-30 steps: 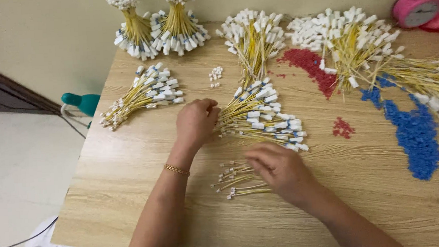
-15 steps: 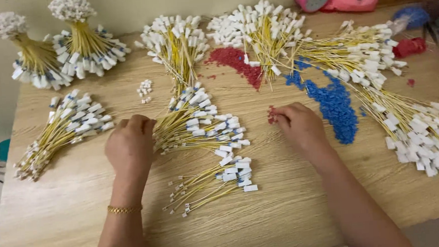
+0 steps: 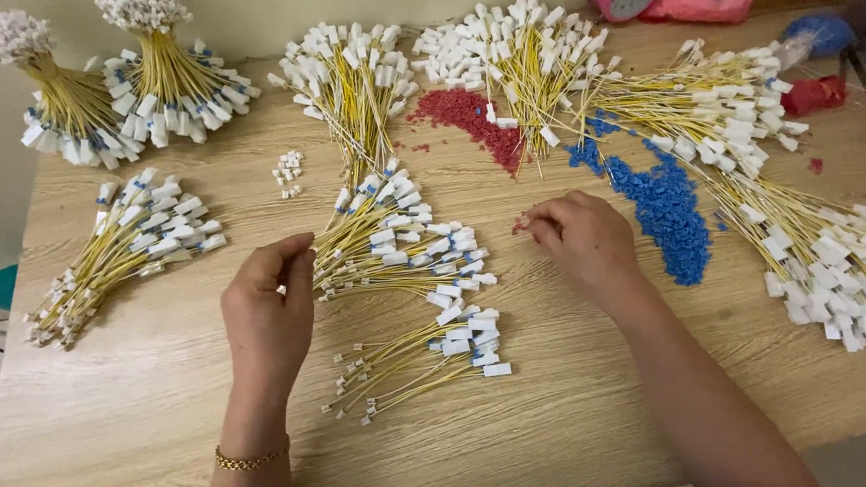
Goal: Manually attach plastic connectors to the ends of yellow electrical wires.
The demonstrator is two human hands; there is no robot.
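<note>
Left hand [image 3: 267, 316]: fingers curled, thumb and fingertips pinching the thin end of a yellow wire out of the middle wire bundle [image 3: 399, 245]. Bundle fans out to the right of the grip, white connectors at its far end, flat on the wooden table [image 3: 146, 426].

Right hand [image 3: 583, 241]: fingertips closed on what look like a few small red pieces at the table surface; too small to be sure. It sits between the red pellet pile [image 3: 471, 118] and the blue pellet pile [image 3: 663, 202], just beside the blue one.

Smaller wire bundle [image 3: 424, 353] lies below both hands, untouched. Another bundle [image 3: 122, 250] well left of the left hand.

No containers; all parts loose on the table.

Pose: both forearms come in from the bottom edge, palms down, a gold bracelet [image 3: 252, 460] on the left wrist.
</note>
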